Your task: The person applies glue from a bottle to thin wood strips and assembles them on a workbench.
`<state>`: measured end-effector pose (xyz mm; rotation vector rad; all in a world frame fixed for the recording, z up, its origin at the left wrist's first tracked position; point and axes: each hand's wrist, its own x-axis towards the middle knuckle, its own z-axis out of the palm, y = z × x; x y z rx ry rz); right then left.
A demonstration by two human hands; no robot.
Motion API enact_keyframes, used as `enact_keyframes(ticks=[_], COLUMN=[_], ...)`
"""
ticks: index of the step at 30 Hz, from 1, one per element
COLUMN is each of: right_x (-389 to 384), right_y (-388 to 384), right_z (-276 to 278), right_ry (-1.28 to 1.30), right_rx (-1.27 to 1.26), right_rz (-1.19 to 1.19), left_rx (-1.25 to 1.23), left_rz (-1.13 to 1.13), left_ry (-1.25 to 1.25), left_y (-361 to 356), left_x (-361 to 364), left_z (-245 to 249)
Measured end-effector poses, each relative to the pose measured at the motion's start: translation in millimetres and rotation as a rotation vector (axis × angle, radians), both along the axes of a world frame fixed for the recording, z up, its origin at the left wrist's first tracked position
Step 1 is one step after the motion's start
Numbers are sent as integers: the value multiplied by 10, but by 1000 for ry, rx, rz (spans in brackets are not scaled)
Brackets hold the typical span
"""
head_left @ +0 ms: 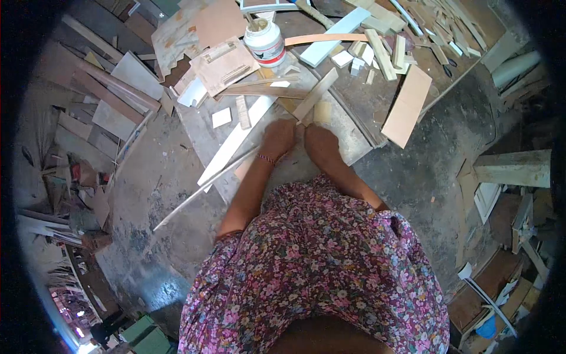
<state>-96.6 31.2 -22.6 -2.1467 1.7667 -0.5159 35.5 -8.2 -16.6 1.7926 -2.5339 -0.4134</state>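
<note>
My left hand [278, 140] and my right hand [322, 143] are close together at the near side of the worktable [289, 171], both curled closed. Between their fingertips lies the lower end of a flat wooden strip [316, 94], which slants up to the right. I cannot tell what the fingers pinch there. A beaded bracelet [266, 159] circles my left wrist. Left of that hand, a long white strip [236, 141] runs diagonally, with a short wood piece [243, 112] across it. Beyond the hands stands an open white tub [264, 44] with brownish residue around its mouth.
Wood offcuts [380, 54] and a light blue board [335, 36] cover the far side. A tan rectangular panel [407, 106] juts over the right edge. Scissors-like black handles [449, 68] lie farther right. Boards [132, 79] lean at left; a thick beam [513, 168] is at right.
</note>
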Motion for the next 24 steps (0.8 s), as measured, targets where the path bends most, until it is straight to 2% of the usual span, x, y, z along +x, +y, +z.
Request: enact_keyframes(ticks=[4,7,14,20,22,24], right_x=[-9,-19,-61,-76,-68,-76], right_y=[-23,0,46,25,25,29], right_z=[32,47,77,-19,-10,-1], right_ry=[13,58,75,59,50,58], right_rx=[22,13,13,47,85,96], right_rz=[-14,12,-22,-16,-32,-36], left_rx=[40,31,242,424,474,515], left_rz=[155,37,185,202,236,198], left_ry=[134,205,443,594,633,653], left_y=[28,-12,-4,-124,-54,-112], left_x=[-83,32,32,133,66,88], left_z=[165,118,81,-121,172,77])
